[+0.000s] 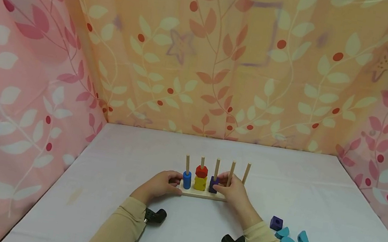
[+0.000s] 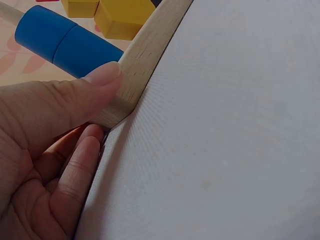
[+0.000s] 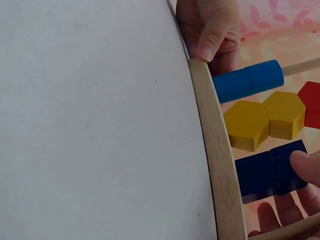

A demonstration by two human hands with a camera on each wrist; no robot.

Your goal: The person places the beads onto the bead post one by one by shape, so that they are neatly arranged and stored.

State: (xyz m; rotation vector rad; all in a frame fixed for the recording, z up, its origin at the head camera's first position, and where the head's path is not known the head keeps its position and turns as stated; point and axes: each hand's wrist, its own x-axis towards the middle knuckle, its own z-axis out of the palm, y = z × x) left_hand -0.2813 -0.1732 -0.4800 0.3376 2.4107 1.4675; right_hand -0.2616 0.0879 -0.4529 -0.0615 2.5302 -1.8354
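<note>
A wooden peg stand (image 1: pixel 202 195) with several upright pegs sits mid-table. My left hand (image 1: pixel 160 184) grips its left end, the thumb on the base in the left wrist view. Two blue cylinders (image 3: pixel 248 81) are stacked on the leftmost peg. Beside them, two yellow hexagonal blocks (image 3: pixel 246 125) carry red hexagonal beads (image 1: pixel 201 171). On the third peg are two dark purple cubes, the lower cube (image 3: pixel 256 176) against the base. My right hand (image 1: pixel 237 193) pinches the upper cube (image 3: pixel 286 167) between thumb and fingers, just above the lower one. The right hand partly hides the two rightmost pegs.
A loose purple cube (image 1: pixel 276 223) lies to the right of the stand, near my right forearm. Beside it are three teal half-round blocks (image 1: pixel 304 239). A white cloth (image 1: pixel 91 214) covers the table, with patterned curtains (image 1: pixel 225 59) at the back and sides.
</note>
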